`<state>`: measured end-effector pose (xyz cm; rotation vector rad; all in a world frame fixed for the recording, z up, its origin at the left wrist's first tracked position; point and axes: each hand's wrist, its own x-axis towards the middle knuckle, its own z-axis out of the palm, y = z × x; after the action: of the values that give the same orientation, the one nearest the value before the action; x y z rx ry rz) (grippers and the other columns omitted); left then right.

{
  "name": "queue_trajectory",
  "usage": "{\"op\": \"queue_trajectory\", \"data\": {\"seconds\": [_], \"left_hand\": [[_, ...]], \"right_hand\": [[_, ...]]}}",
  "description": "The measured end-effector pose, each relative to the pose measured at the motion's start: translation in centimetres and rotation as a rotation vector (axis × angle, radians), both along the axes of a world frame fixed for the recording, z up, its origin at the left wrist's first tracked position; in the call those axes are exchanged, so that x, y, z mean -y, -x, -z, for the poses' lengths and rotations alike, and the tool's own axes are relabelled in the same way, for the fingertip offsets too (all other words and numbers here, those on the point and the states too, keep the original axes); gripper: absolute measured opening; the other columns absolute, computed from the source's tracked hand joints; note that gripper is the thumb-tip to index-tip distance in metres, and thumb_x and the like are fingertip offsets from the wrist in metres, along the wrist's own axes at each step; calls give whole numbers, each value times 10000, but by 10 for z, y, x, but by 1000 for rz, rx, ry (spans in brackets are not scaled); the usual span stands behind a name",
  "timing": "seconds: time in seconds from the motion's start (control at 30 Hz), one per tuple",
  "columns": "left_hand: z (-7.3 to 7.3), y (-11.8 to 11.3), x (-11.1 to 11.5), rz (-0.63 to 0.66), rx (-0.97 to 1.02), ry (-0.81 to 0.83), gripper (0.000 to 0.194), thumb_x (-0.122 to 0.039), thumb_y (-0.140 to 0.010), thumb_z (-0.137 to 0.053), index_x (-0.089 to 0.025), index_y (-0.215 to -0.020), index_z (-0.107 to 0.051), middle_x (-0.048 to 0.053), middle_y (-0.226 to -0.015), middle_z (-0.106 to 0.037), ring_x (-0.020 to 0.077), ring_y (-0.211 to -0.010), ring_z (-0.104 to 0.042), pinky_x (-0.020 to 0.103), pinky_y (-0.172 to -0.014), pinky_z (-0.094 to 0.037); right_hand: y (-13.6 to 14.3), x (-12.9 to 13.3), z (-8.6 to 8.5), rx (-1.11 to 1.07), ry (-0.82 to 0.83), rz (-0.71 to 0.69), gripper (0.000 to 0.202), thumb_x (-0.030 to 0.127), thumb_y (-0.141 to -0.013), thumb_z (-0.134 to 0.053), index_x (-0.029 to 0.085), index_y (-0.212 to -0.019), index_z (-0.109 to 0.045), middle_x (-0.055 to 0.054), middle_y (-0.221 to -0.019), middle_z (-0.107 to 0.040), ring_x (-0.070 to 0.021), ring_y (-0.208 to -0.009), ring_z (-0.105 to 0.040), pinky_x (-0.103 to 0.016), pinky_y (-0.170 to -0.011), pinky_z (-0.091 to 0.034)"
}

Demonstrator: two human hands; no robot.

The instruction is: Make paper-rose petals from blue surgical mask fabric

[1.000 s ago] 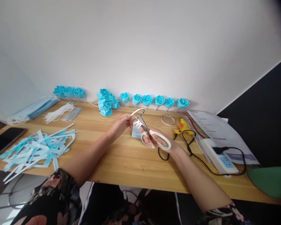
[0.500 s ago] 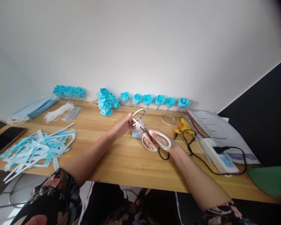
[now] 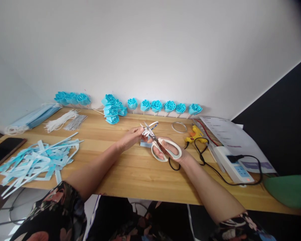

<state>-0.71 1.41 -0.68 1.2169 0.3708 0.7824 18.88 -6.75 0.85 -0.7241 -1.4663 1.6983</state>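
Observation:
My left hand (image 3: 133, 138) pinches a thin white ring-shaped roll (image 3: 154, 125), which looks like narrow tape, near the middle of the table. Short white strips (image 3: 145, 132) stick out by its fingertips, right at the blades. In my right hand (image 3: 165, 147) is a pair of white-handled scissors (image 3: 175, 151), fingers through the loops. The blades stand apart, pointing up and left across the ring and strips. Beneath the hands lies a light-blue folded piece (image 3: 145, 144), partly covered.
Blue fabric roses (image 3: 157, 105) line the wall. Left are face masks (image 3: 37, 117), white cords (image 3: 61, 120), grey wires (image 3: 75, 122), blue strips (image 3: 40, 160) and a phone (image 3: 6, 150). Right are another ring (image 3: 179, 127), a yellow glue gun (image 3: 197, 134), a power strip (image 3: 234, 165) and papers (image 3: 230, 142).
My left hand has turned, and the ring has tipped lower and further to the right behind the scissor blades. The scissors stay nearly in place. The whole view has shifted slightly.

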Motion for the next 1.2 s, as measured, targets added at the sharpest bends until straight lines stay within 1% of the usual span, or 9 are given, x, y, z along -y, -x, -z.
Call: {"op": "queue_trajectory", "data": {"seconds": [0.23,0.33,0.47,0.6,0.73,0.83,0.93,1.03,1.2], "left_hand": [[13,1,-7,10,19,-15,452,-564,-785,-638,-115,-813,-600,45,-762,-545,142,-710,-533,283,-712,-423],[15,1,-9,13,37,-30,427,-538,-809,-625,-112,-815,-608,50,-772,-558,142,-715,-542,277,-707,-427],[10,0,-8,20,73,14,369,-481,-837,-607,-113,-818,-619,62,-800,-581,158,-746,-573,294,-732,-441],[3,0,-7,31,87,61,287,-406,-842,-599,-120,-850,-622,69,-821,-601,183,-778,-602,332,-778,-457],[-2,1,-2,-64,-33,-50,276,-392,-866,-576,-127,-906,-643,69,-826,-621,166,-762,-586,297,-729,-449],[-8,4,2,-133,-158,-190,329,-416,-902,-521,-121,-898,-666,49,-730,-603,137,-685,-535,264,-676,-421],[-10,7,2,-140,-198,-257,337,-425,-904,-518,-125,-879,-671,25,-648,-572,127,-634,-505,253,-644,-400],[-8,7,0,-139,-173,-245,330,-434,-876,-557,-128,-807,-659,25,-655,-579,126,-635,-514,251,-639,-395],[-4,4,0,-217,-140,-150,297,-421,-787,-660,-129,-733,-641,15,-658,-582,112,-614,-504,244,-626,-388]], "right_hand": [[-3,-3,6,-67,66,15,430,588,-806,-591,176,-927,-610,20,-572,-487,-107,-433,-409,-238,-385,-298],[-3,-3,4,-77,98,32,454,604,-764,-631,179,-923,-632,23,-575,-486,-100,-429,-388,-232,-375,-291],[-2,-5,1,-150,164,39,516,641,-711,-670,173,-926,-648,34,-585,-478,-72,-412,-341,-208,-352,-274],[-2,-9,0,-213,175,50,521,626,-700,-696,168,-942,-649,42,-572,-488,-62,-390,-346,-193,-337,-269],[-2,-6,1,-152,143,49,540,634,-735,-660,162,-997,-642,39,-587,-476,-67,-408,-349,-202,-351,-269],[-2,-3,1,-95,119,62,533,633,-765,-629,165,-1020,-634,31,-601,-481,-76,-421,-361,-213,-365,-265],[-1,-2,3,-86,80,54,534,628,-794,-598,152,-1037,-619,30,-599,-483,-72,-416,-365,-211,-368,-264],[-1,-2,4,-83,68,39,509,596,-816,-594,144,-1050,-606,26,-614,-496,-65,-419,-371,-206,-378,-281],[4,2,-2,-59,104,17,497,556,-776,-669,135,-1031,-597,32,-625,-502,-48,-415,-352,-190,-374,-264]]}}
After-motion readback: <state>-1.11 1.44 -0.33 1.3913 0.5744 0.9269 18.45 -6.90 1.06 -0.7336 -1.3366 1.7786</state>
